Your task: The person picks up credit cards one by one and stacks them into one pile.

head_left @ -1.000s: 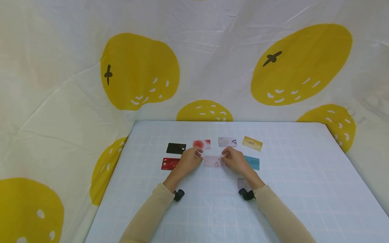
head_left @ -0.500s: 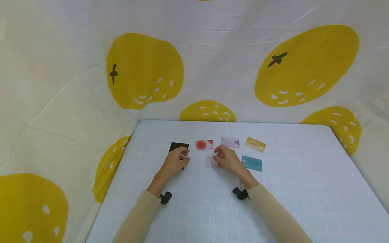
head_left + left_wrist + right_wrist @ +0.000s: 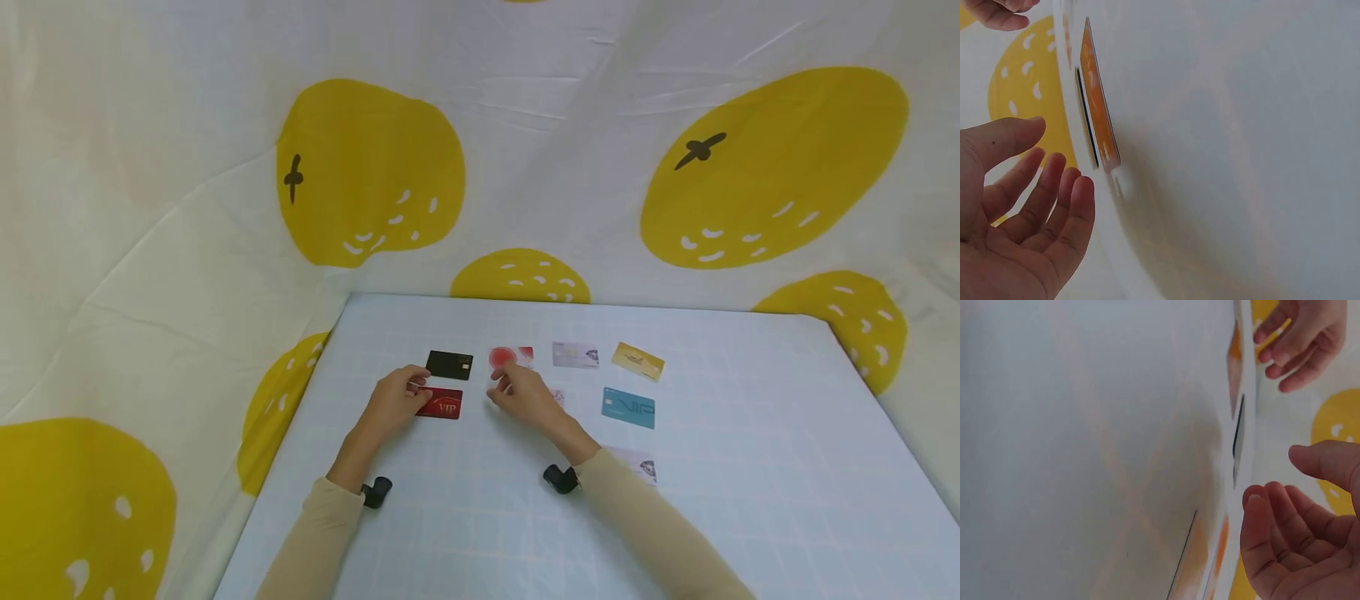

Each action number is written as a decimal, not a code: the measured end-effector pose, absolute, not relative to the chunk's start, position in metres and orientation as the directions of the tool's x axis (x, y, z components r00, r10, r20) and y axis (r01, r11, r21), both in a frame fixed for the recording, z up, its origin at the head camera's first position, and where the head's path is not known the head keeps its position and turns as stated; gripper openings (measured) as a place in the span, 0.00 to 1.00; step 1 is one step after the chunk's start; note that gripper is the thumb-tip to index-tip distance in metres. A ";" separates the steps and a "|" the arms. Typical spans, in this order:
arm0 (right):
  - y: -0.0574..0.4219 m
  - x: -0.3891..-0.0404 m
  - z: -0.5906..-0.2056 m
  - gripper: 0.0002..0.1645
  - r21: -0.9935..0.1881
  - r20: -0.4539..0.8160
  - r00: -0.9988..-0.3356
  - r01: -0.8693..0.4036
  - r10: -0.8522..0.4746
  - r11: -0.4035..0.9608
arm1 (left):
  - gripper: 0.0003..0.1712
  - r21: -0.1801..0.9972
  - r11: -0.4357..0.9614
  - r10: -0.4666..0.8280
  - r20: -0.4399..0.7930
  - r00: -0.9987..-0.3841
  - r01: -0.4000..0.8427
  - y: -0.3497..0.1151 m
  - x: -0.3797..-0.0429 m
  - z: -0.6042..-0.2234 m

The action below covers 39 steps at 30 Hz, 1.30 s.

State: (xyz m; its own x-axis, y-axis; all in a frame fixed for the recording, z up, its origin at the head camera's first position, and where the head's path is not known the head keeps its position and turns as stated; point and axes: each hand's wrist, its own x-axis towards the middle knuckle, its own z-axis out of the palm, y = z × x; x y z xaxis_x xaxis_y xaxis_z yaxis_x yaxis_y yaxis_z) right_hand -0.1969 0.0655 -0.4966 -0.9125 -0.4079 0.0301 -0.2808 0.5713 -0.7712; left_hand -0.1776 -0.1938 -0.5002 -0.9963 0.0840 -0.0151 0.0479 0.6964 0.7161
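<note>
My left hand (image 3: pixel 388 407) is at the left end of a red VIP card (image 3: pixel 447 404), its fingertips overlapping that end in the head view. In the left wrist view the same hand (image 3: pixel 1029 219) has loosely bent fingers, thumb apart, with nothing between them. My right hand (image 3: pixel 527 402) hovers left of a pale pink card (image 3: pixel 558 397) and partly covers it. A white card with a red circle (image 3: pixel 517 355) is just beyond those fingertips. Seen from the right wrist, the right hand (image 3: pixel 1310 531) is relaxed and holds nothing.
A black card (image 3: pixel 450 365) lies behind the red one. To the right are a pale lilac card (image 3: pixel 575 354), a gold card (image 3: pixel 638 361) and a teal VIP card (image 3: pixel 628 407). Another pale card (image 3: pixel 637 462) is partly under the right forearm. A fruit-print cloth (image 3: pixel 540 167) hangs behind the table.
Both hands have moved left from the pale pink card, the left hand to the red card's left end. The cards keep their layout; the head view has shifted slightly.
</note>
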 end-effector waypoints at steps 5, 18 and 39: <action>0.048 -0.198 -0.500 0.16 -0.764 0.035 -0.893 -0.314 -0.449 0.564 | 0.21 0.705 0.709 0.062 -0.057 -0.996 0.004 -0.202 -0.177 -0.499; 0.022 -0.200 -0.511 0.18 -0.765 -0.024 -0.892 -0.275 -0.452 0.582 | 0.24 0.663 0.749 0.116 -0.142 -0.983 -0.008 -0.215 -0.179 -0.504; 0.006 -0.196 -0.516 0.27 -0.663 -0.108 -0.879 -0.284 -0.464 0.693 | 0.26 0.598 0.794 0.249 -0.166 -0.954 0.103 -0.226 -0.184 -0.508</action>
State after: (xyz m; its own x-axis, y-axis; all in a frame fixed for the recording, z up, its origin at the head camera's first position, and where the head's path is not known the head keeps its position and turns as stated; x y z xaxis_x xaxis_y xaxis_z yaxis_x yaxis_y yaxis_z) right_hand -0.1963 0.0059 -0.5164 -0.8791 -0.4643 -0.1082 -0.2843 0.6927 -0.6628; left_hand -0.1838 -0.2260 -0.5084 -0.9540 0.2493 -0.1663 0.1033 0.7944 0.5985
